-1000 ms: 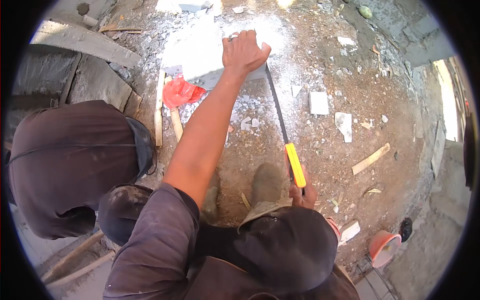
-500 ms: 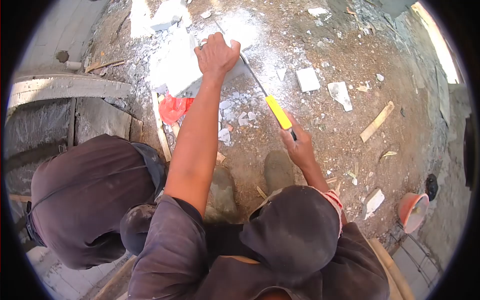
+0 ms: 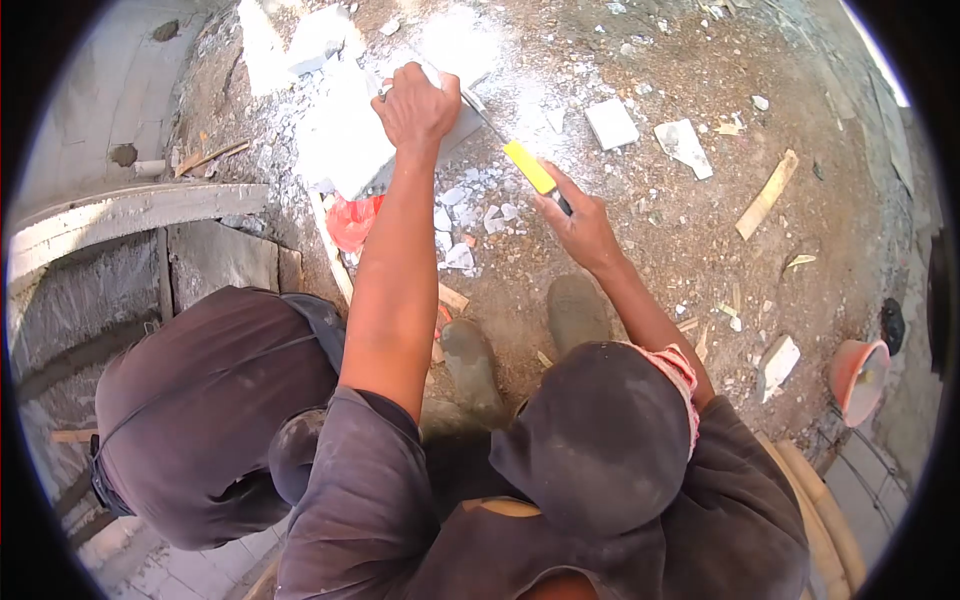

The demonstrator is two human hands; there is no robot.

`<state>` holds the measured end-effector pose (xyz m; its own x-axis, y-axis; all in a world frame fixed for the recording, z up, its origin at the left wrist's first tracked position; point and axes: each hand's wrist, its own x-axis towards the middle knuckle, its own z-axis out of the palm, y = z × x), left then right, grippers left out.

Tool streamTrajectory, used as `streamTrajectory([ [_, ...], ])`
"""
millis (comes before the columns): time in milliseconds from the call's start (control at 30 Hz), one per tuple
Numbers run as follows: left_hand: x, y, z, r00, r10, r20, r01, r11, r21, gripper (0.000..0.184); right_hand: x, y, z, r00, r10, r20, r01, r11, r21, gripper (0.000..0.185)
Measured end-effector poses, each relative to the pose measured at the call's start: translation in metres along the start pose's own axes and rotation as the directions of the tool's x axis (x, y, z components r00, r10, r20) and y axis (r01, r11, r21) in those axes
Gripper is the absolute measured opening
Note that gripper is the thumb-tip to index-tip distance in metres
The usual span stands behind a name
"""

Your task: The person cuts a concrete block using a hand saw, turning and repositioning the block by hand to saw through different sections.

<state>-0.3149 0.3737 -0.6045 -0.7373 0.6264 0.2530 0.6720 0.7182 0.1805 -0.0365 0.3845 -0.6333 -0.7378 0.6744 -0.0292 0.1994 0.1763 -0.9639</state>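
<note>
My left hand [image 3: 418, 108] presses down on a white building block [image 3: 345, 130], its fingers bent over the far side and partly hidden. In my right hand [image 3: 585, 228] is a handsaw with a yellow handle [image 3: 528, 167]. Its narrow-looking metal blade [image 3: 484, 115] runs from the handle to the block beside my left hand. Glare washes out the block's top, so the depth of any cut cannot be seen. White dust and small broken chips [image 3: 460, 255] lie around the block.
Block offcuts [image 3: 611, 124] and a wood strip [image 3: 767, 195] lie on the dirt to the right. A red plastic bag [image 3: 352, 222] sits near my left forearm. Another person's dark-clothed back [image 3: 215, 400] is at left. An orange bucket [image 3: 858, 382] stands far right.
My right hand and the yellow handle have moved forward, toward the block and slightly left. My left hand stays on the block. The whole view has shifted a little.
</note>
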Motion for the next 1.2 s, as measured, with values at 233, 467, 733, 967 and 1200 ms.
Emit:
streamTrajectory([
  [233,0.038,-0.012,-0.008,0.988,-0.037,0.147,0.051,0.995,-0.091,0.052,-0.195,0.06,-0.09,0.907,0.371,0.199,-0.333,0.921,-0.202,0.056],
  [467,-0.014,0.0,0.003,0.997,0.01,-0.075,-0.01,1.0,-0.01,0.048,0.041,-0.028,0.02,0.999,0.033,0.004,-0.031,0.971,-0.238,0.054],
  [733,0.02,-0.003,-0.006,0.989,-0.01,0.145,0.012,1.0,-0.015,0.056,-0.088,0.024,-0.014,0.992,0.123,0.009,-0.122,0.987,-0.106,0.059],
  [967,0.038,-0.003,-0.012,0.977,-0.025,0.211,0.042,0.996,-0.079,0.056,-0.131,0.028,-0.045,0.993,-0.12,0.007,0.12,0.992,-0.04,0.059],
  [1200,0.017,-0.005,-0.005,0.996,-0.049,0.075,0.052,0.998,-0.03,0.053,-0.002,0.037,0.007,0.994,-0.11,-0.022,0.111,0.992,0.058,0.06],
])
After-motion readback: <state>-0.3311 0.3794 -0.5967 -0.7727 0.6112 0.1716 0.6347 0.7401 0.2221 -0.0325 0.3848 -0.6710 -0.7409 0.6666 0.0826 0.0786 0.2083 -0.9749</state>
